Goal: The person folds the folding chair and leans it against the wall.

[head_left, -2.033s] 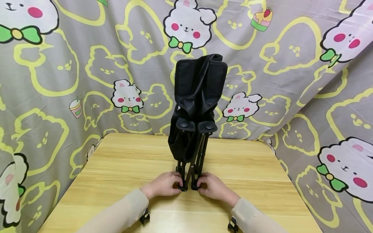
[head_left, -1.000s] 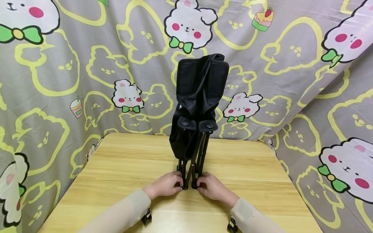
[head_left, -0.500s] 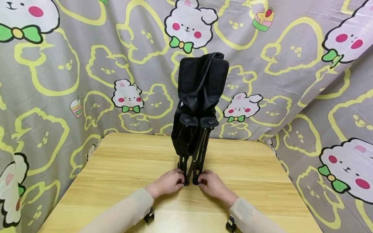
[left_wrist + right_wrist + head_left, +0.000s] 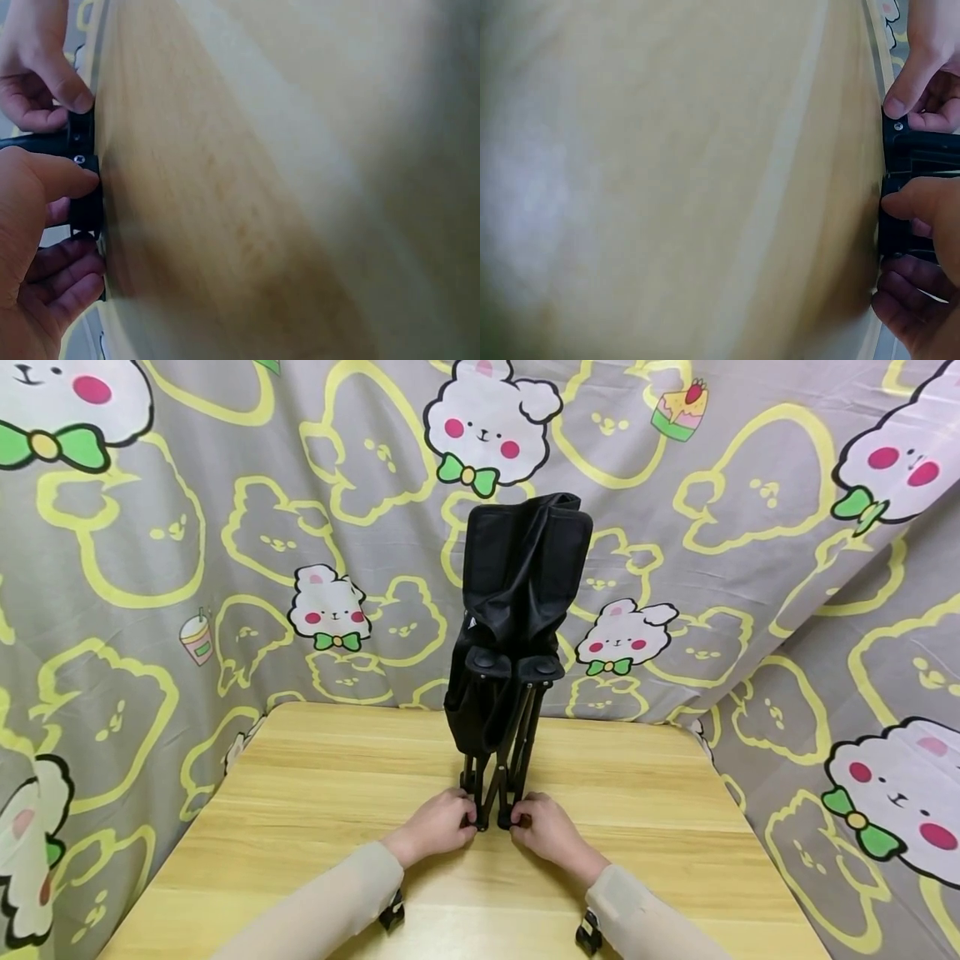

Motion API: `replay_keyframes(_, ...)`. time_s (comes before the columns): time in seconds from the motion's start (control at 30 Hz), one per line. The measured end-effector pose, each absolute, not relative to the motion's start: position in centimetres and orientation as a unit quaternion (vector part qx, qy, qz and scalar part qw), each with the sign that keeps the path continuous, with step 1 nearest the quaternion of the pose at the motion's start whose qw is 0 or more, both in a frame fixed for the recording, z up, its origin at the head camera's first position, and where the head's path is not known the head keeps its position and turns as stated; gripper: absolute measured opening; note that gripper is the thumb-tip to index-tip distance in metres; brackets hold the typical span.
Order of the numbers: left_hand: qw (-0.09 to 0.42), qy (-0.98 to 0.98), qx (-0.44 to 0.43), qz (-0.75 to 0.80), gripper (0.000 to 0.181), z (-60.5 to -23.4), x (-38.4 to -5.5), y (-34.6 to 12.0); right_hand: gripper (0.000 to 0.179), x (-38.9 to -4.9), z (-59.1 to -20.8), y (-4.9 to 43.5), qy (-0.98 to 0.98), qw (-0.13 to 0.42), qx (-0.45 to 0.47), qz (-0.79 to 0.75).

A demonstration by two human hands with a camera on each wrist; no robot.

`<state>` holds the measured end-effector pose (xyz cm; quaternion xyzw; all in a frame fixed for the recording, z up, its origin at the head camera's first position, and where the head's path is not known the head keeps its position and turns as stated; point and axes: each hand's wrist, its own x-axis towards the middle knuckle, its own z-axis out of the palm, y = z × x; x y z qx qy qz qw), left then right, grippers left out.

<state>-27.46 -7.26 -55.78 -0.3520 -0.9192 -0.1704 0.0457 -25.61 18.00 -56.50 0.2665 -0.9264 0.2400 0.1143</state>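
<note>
A folded black camping chair (image 4: 491, 693) stands upright on the wooden table (image 4: 322, 777), its fabric bunched around thin dark legs. Low on the chair's left side, my left hand (image 4: 438, 822) holds a front foot between thumb and fingers. Opposite it, my right hand (image 4: 551, 831) grips the other front foot in the same way. The left wrist view shows a black plastic foot (image 4: 88, 202) with my left thumb pressed on it. Seen from the right wrist, my right thumb rests on the neighbouring foot (image 4: 894, 225). The two feet stand close together. The rear legs are partly hidden.
Behind and beside the table hangs a grey curtain (image 4: 405, 552) printed with white rabbits and yellow outlines. It meets the table's back edge just beyond the chair. A small black device (image 4: 392, 912) is under the left wrist, another (image 4: 588, 933) under the right.
The chair has slid slightly away from me and a little to the right, staying upright and folded. Both hands have moved with its feet, keeping their hold.
</note>
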Motion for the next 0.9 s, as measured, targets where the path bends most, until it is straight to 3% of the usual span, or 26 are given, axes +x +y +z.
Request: replay_keyframes(0.9,0.057,-0.904,-0.374,-0.199,0.011,-55.8,-30.6,-6.9,0.011,-28.6,-56.4,18.1,-0.929,0.096,0.257,0.249)
